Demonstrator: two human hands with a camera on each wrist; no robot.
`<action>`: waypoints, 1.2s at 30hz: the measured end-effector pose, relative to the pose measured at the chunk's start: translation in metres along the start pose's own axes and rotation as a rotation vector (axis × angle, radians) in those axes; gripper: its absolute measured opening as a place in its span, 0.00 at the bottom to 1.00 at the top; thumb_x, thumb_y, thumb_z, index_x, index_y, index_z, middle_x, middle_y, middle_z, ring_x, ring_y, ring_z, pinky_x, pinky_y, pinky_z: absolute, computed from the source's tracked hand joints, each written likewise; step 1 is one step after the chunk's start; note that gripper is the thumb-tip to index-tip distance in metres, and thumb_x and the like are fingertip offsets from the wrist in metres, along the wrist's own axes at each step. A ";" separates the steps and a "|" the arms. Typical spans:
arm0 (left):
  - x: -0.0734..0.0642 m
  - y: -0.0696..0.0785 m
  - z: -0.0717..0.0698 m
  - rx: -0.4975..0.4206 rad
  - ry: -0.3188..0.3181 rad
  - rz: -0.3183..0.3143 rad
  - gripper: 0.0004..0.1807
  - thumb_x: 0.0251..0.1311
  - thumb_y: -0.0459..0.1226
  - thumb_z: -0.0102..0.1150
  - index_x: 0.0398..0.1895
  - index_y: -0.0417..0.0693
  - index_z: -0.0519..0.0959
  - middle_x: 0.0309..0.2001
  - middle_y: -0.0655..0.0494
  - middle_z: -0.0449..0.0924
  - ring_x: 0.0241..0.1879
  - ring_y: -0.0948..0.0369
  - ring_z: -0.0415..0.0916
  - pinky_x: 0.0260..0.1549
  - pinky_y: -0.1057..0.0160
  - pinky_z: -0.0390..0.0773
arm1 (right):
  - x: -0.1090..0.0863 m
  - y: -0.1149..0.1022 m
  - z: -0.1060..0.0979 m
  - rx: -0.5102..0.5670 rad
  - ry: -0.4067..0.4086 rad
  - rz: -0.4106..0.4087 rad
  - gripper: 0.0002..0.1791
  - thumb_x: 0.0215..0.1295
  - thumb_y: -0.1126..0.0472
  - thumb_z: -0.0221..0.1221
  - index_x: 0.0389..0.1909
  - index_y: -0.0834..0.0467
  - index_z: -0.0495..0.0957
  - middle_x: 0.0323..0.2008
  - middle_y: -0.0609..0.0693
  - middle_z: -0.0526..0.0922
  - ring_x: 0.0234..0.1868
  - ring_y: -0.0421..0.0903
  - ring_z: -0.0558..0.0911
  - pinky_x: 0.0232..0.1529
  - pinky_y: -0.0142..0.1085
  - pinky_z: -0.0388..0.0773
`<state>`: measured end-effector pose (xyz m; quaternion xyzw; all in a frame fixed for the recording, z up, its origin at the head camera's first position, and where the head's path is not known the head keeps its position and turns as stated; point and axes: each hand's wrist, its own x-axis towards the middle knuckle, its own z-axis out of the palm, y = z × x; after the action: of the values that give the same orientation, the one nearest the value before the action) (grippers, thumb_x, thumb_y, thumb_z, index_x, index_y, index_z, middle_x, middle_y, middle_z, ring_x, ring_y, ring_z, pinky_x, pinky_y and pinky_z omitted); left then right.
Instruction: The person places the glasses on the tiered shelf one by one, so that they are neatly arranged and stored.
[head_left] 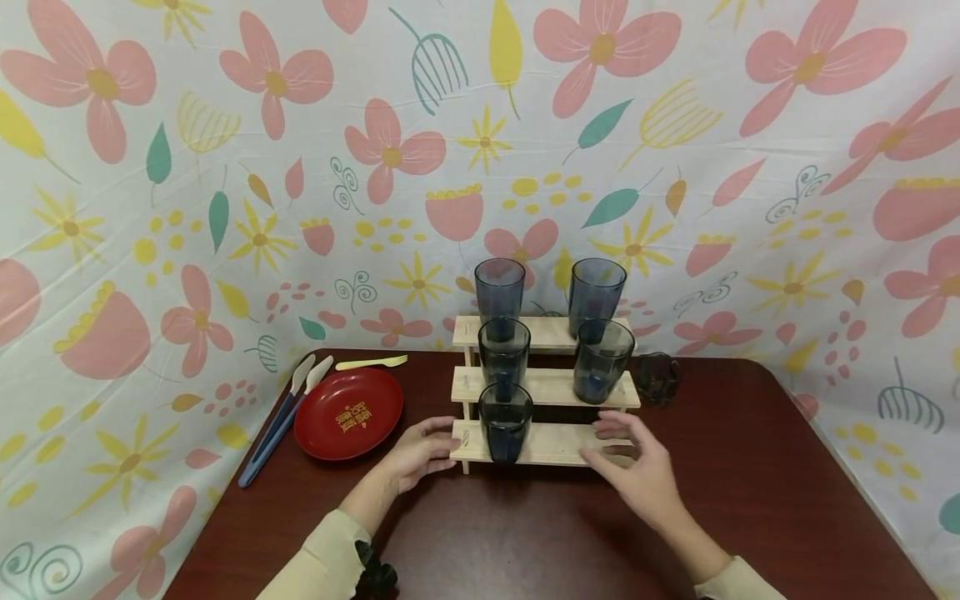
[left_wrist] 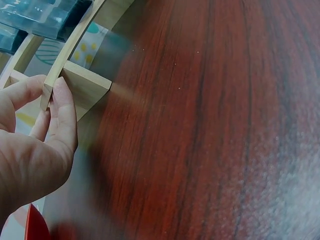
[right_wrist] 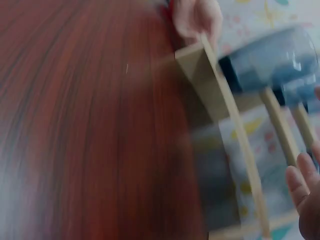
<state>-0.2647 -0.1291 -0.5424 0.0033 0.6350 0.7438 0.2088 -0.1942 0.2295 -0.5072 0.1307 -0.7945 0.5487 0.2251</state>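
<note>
A three-tier light wooden rack [head_left: 558, 443] stands on the dark red-brown table. Two dark tinted glasses are on its top tier, one at left [head_left: 500, 289] and one at right [head_left: 596, 292]. The middle tier bears two more, and a single glass [head_left: 506, 425] is left of centre on the lowest tier. My left hand [head_left: 417, 454] pinches the left end of the lowest board between thumb and fingers, as the left wrist view shows. My right hand [head_left: 637, 467] is at that board's right end, fingers spread and loosely bent, holding nothing.
Left of the rack lies a red plate [head_left: 315, 433] with gold characters. Two blue-handled knives [head_left: 281, 425] and a yellow fork [head_left: 371, 363] lie about it. A small dark object [head_left: 657, 377] sits right of the rack. A flowered cloth [head_left: 420, 225] hangs behind the table.
</note>
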 end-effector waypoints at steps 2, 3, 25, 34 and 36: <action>0.000 0.000 0.000 0.000 0.001 -0.002 0.33 0.66 0.31 0.66 0.72 0.35 0.66 0.52 0.43 0.81 0.43 0.56 0.84 0.43 0.59 0.84 | 0.000 0.009 -0.014 -0.023 0.067 -0.002 0.30 0.54 0.72 0.77 0.58 0.61 0.79 0.46 0.58 0.86 0.45 0.49 0.84 0.43 0.31 0.83; 0.000 0.001 0.000 0.000 0.000 -0.002 0.33 0.66 0.31 0.66 0.72 0.35 0.65 0.52 0.44 0.82 0.43 0.56 0.84 0.43 0.59 0.84 | 0.000 0.007 -0.021 -0.037 0.100 0.007 0.28 0.54 0.72 0.76 0.56 0.63 0.80 0.45 0.59 0.86 0.44 0.49 0.84 0.42 0.30 0.83; -0.001 0.001 0.000 -0.007 -0.006 0.002 0.33 0.65 0.31 0.65 0.72 0.34 0.65 0.52 0.43 0.81 0.42 0.57 0.84 0.42 0.60 0.84 | 0.077 0.103 -0.078 -0.244 0.268 0.433 0.52 0.63 0.44 0.72 0.79 0.57 0.55 0.72 0.61 0.63 0.69 0.60 0.67 0.65 0.55 0.69; 0.000 0.000 0.000 -0.018 0.000 0.003 0.33 0.65 0.30 0.65 0.71 0.34 0.65 0.51 0.43 0.81 0.41 0.57 0.84 0.41 0.60 0.84 | 0.096 0.130 -0.076 -0.211 0.114 0.517 0.64 0.62 0.44 0.73 0.84 0.57 0.38 0.79 0.68 0.50 0.76 0.69 0.59 0.68 0.64 0.65; 0.000 0.000 -0.001 -0.018 0.005 -0.005 0.32 0.65 0.30 0.65 0.71 0.35 0.66 0.51 0.44 0.81 0.41 0.57 0.84 0.41 0.60 0.84 | 0.098 0.134 -0.075 -0.204 0.101 0.517 0.63 0.63 0.47 0.73 0.84 0.57 0.38 0.79 0.68 0.51 0.75 0.69 0.59 0.68 0.64 0.65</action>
<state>-0.2650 -0.1298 -0.5426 -0.0018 0.6286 0.7491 0.2090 -0.3235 0.3521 -0.5444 -0.1271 -0.8403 0.5109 0.1290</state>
